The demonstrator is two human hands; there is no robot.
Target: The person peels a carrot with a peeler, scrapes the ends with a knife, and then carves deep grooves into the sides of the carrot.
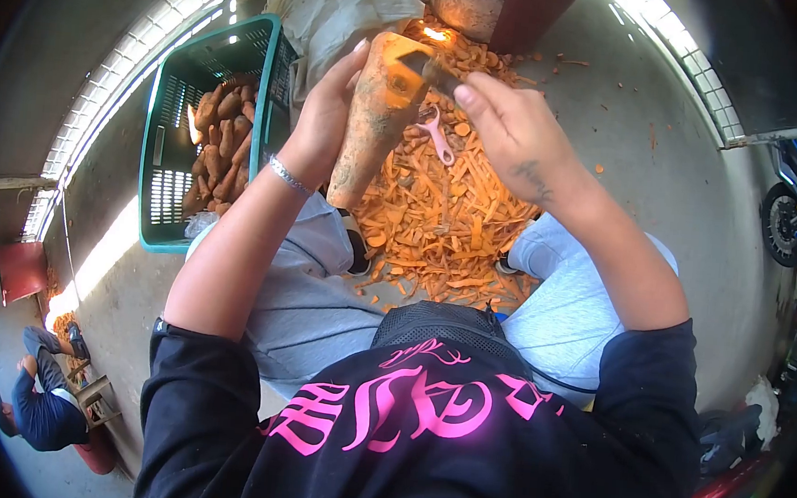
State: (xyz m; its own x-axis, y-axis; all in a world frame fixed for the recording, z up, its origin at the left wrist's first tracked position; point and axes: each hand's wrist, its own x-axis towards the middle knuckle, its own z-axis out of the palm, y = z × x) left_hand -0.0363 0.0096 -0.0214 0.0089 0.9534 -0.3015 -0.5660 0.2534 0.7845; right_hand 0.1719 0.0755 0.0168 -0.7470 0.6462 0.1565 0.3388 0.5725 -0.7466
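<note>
My left hand [333,103] is wrapped round a large, partly peeled carrot [370,134], its thick end up and its narrow end down toward my left knee. Orange flesh shows near the top, while dirty skin covers the rest. At the carrot's upper right side, my right hand [485,106] grips a dark-bladed tool [442,75], whose exact shape is unclear. A pink peeler [440,142] lies below on a heap of orange peelings [448,215] between my legs.
On the left stands a green crate [156,136] holding reddish-brown roots [224,142]. Behind the heap are a pale plastic sack [333,10] and a container [469,2]. Another person [44,413] sits at the lower left. A motorcycle [790,210] stands at the right.
</note>
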